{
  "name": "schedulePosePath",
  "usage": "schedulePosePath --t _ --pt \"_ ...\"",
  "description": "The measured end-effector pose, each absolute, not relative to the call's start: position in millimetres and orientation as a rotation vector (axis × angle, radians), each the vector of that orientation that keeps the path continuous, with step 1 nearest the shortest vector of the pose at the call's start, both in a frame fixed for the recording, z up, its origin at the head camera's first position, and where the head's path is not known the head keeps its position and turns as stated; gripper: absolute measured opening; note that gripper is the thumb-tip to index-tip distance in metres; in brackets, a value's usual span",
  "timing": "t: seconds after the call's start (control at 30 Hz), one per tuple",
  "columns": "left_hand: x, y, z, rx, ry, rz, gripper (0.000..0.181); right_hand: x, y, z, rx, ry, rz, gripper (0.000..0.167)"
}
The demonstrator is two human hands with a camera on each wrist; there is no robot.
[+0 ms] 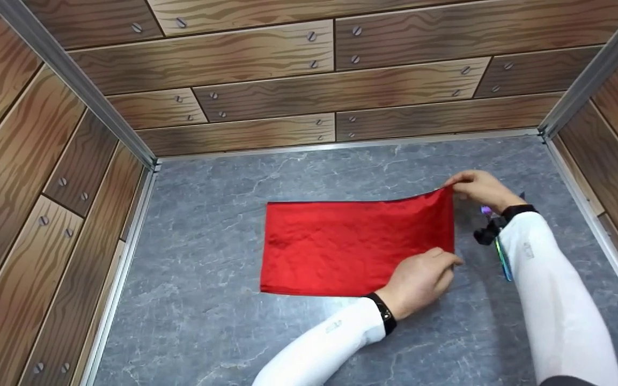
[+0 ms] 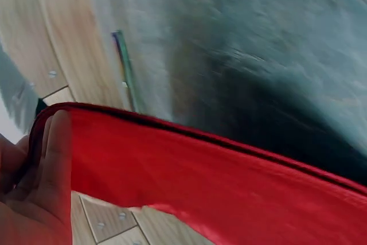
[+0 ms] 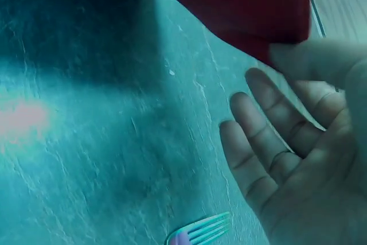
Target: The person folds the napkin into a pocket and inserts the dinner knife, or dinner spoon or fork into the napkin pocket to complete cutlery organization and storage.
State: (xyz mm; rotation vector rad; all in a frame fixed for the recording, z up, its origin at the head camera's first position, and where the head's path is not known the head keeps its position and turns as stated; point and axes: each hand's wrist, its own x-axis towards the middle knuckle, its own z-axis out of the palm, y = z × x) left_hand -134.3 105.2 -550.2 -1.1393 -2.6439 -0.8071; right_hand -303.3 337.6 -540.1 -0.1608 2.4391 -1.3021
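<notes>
A smooth red cloth (image 1: 336, 241) lies as a rectangle on the grey floor, its right end lifted. With thumb and forefinger, my right hand (image 1: 478, 187) pinches the raised far right corner; in the right wrist view the other fingers (image 3: 255, 153) spread away from the cloth. My left hand (image 1: 421, 276) holds the near right corner. Two layered edges of the cloth (image 2: 229, 182) run away from that hand in the left wrist view. Beside the right wrist lies a shiny rainbow-coloured fork (image 3: 209, 230), partly hidden in the head view by a black device (image 1: 487, 231).
Wood-patterned walls (image 1: 266, 53) stand at the back and both sides, with metal strips (image 1: 118, 262) along their feet. Grey marbled floor (image 1: 196, 241) extends to the left of the cloth and in front of it.
</notes>
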Motion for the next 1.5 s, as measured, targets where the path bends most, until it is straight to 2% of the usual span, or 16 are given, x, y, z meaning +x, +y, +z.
schedulePosePath --t 0.13,0.3,0.43,0.6,0.77,0.93,1.03,1.2,1.27,1.4,1.5 --pt "-133 117 -542 -1.133 -2.591 -1.031 0.028 -300 348 -538 -0.114 2.358 -1.497 0.035" --pt "-127 129 -531 -1.139 -2.525 -1.295 0.032 -296 355 -532 -0.108 2.225 -1.787 0.028" --pt "-120 133 -521 -1.204 -2.481 -1.389 0.034 -297 357 -525 -0.285 1.994 -2.058 0.017" --pt "-112 120 -515 -1.227 -2.387 -1.424 0.037 -300 338 -512 -0.452 1.859 -2.186 0.015" --pt "-105 84 -522 -1.105 -2.337 -1.456 0.029 -302 300 -503 -0.485 2.047 -2.028 0.011" --pt "-94 38 -536 -0.955 -2.351 -1.585 0.024 -304 254 -504 -0.556 2.350 -1.674 0.021" --pt "-86 14 -545 -0.856 -2.347 -1.650 0.035 -303 223 -508 -0.606 2.464 -1.504 0.021" --pt "-74 -20 -558 -0.619 -2.381 -1.873 0.067 -300 174 -522 -0.717 2.484 -1.401 0.015" --pt "-70 -31 -562 -0.480 -2.415 -1.995 0.075 -299 157 -528 -0.732 2.462 -1.384 0.013" --pt "-65 -52 -571 -0.190 -2.514 -2.125 0.074 -295 126 -542 -0.743 2.444 -1.319 0.011" --pt "-63 -65 -579 -0.077 -2.567 -2.131 0.069 -292 110 -552 -0.736 2.464 -1.246 0.010"
